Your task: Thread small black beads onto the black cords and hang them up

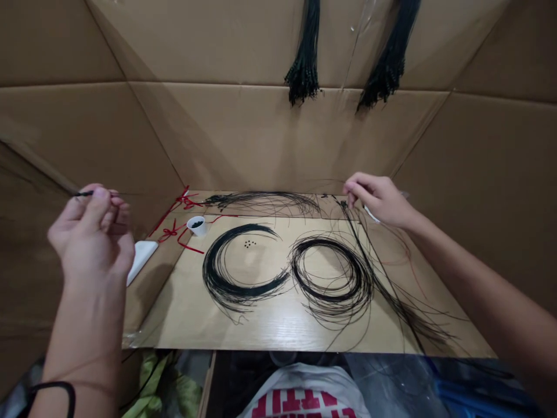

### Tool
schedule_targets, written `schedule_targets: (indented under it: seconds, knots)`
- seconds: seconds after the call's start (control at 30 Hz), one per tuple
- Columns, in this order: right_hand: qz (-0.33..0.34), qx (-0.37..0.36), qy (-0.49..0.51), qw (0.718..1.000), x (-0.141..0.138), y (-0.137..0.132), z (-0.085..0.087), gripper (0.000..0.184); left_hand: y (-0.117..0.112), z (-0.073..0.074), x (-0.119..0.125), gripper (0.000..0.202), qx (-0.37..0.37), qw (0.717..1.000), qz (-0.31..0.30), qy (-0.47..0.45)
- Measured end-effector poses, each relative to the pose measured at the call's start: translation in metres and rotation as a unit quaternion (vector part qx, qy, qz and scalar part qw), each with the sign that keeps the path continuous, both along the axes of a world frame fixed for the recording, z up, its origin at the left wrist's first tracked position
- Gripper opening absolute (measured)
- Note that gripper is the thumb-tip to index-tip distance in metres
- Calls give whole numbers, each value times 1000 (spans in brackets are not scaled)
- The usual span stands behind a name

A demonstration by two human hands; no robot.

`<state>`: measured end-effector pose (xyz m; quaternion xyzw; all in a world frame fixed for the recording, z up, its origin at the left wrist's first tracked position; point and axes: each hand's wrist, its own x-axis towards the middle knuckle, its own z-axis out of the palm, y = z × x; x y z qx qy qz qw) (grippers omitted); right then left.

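Thin black cords (pixel 331 276), item one: two loose coils side by side on a light wood-grain tabletop (pixel 270 319), with a straight bunch of black strands (pixel 369 261) running from the far edge across the right coil toward the near right corner.

Head view, by item:

- Left hand (pixel 93 232): raised beyond the tabletop's left side, thumb and fingertips pressed together, clamped on a short black piece (pixel 83 193), too small to identify.
- Right hand (pixel 378 200): fingers close together at the far end of the straight bunch; whether they pinch a strand cannot be told.
- Small white object (pixel 372 214): partly hidden under the right hand.
- Small black beads (pixel 249 244): a tight cluster inside the left coil.
- White paper cup (pixel 197 225): upright near the far left, holding black beads.
- Red cord (pixel 178 229): loose lengths around the cup.
- White rectangular pad (pixel 141 261): on the left, near the left hand.
- Hanging black cord bundles (pixel 304 58): two, against the cardboard wall (pixel 217 133), with knotted or beaded ends.

Risks, as judged: the overlapping strands could tangle if one is pulled through the coils. A sleeve or hand sweeping low could scatter the loose beads or tip the light cup.
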<state>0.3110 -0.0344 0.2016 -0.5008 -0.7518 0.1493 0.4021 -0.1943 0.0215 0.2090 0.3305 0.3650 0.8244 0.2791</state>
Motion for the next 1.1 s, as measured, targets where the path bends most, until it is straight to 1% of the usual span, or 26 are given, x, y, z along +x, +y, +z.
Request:
schedule_targets:
  seconds: [0.07,0.1,0.17,0.23,0.3,0.33,0.37,0.43,0.5,0.57,0.63,0.67,0.7,0.73,0.77,0.83,0.9,0.93,0.97,1.03,1.07,1.1]
  knots:
    - [11,-5,35,999,-2,-2,4,39,-5,-8,6,19,-6,1000,-13,23]
    - [18,-8,56,998,-3,-4,7,38,-9,-13,10,24,-12,999,-31,40]
    - [32,-13,106,994,-9,-8,14,37,-16,-25,20,35,-43,989,-91,105]
    - [46,-19,161,986,-16,-15,21,35,-22,-39,32,42,-88,965,-142,203]
    - [84,-50,186,978,-25,-23,26,34,-28,-55,45,44,-128,928,-179,302]
    - [100,-62,196,974,-29,-27,27,33,-30,-62,53,44,-144,913,-196,329]
    - [109,-66,210,969,-33,-31,28,33,-32,-69,60,44,-154,903,-209,342]
    - [115,-67,243,961,-39,-38,28,33,-36,-81,76,46,-162,897,-231,339]
    - [119,-75,269,953,-44,-42,25,33,-38,-89,90,47,-159,886,-254,355]
    - [126,-87,283,947,-47,-44,22,33,-38,-94,103,43,-147,855,-283,408]
    - [132,-94,291,943,-49,-45,18,32,-37,-95,114,38,-130,822,-298,468]
    - [134,-95,295,941,-50,-45,16,32,-37,-95,119,36,-122,810,-297,490]
    - [137,-95,298,940,-50,-46,14,31,-37,-93,124,35,-116,805,-289,504]
    - [141,-93,299,939,-51,-46,13,31,-38,-90,129,34,-112,808,-273,510]
    - [144,-91,300,939,-51,-47,11,30,-41,-87,134,32,-105,817,-249,510]
    - [147,-86,302,938,-53,-49,9,29,-55,-78,144,26,-74,850,-168,494]
    - [145,-84,298,940,-55,-50,7,29,-78,-68,158,18,-18,880,-53,472]
    - [143,-86,296,941,-56,-51,6,29,-91,-64,167,12,24,883,-12,468]
    - [142,-88,293,941,-58,-52,6,30,-105,-60,175,7,65,881,2,469]
    - [139,-93,295,941,-62,-53,5,31,-126,-54,194,19,140,854,-31,500]
    - [140,-94,300,939,-64,-54,5,31,-133,-52,203,25,155,839,-49,519]
    - [142,-96,305,937,-66,-55,5,31,-137,-50,211,29,156,831,-67,530]
